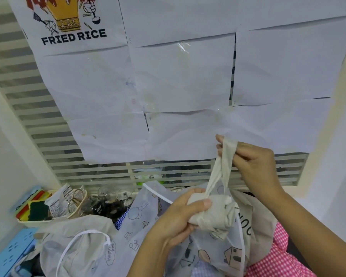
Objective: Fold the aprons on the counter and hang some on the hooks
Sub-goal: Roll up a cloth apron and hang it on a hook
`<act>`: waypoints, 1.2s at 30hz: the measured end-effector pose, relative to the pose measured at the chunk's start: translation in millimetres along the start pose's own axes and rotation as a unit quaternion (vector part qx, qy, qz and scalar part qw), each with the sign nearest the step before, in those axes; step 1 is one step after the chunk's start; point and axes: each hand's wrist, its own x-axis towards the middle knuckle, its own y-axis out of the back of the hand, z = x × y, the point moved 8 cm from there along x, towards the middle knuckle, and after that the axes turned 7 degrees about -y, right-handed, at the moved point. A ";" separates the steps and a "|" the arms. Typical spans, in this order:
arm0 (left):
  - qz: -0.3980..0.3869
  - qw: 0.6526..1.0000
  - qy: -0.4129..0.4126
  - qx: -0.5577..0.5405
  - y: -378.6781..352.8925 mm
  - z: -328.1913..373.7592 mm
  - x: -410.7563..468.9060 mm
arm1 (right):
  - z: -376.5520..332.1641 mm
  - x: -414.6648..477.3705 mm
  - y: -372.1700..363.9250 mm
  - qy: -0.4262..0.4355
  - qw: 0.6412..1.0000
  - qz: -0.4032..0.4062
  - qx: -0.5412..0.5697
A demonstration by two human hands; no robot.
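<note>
A heap of aprons fills the foreground. Nearest, below and right of the rolled cream apron, lies a pink gingham apron. Directly under the rolled cream apron spreads a see-through apron printed with small drawings and edged in white tape. Below and left of it sits a pale grey apron with a white cord and the words "Happy tree".

The left hand grips the rolled cream apron, fingers and thumb curled round its left end, holding it just above the heap. A cream strap runs up from the roll to the right hand, which is above and right of it. The strap loops over that hand's fingers and is pinched there, pulled taut.

Left of the roll and farther back stands a white basket holding sponges and a packet. Beside it are clear glasses. Behind the roll is a window with frosted stripes. Above it, blank paper sheets cover the glass, with a "FRIED RICE" poster at upper left.
</note>
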 end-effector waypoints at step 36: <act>0.038 0.991 -0.061 -0.110 10.3 -34.2 14.3 | 46.6 -63.7 -57.1 -0.176 0.954 -0.242 -0.028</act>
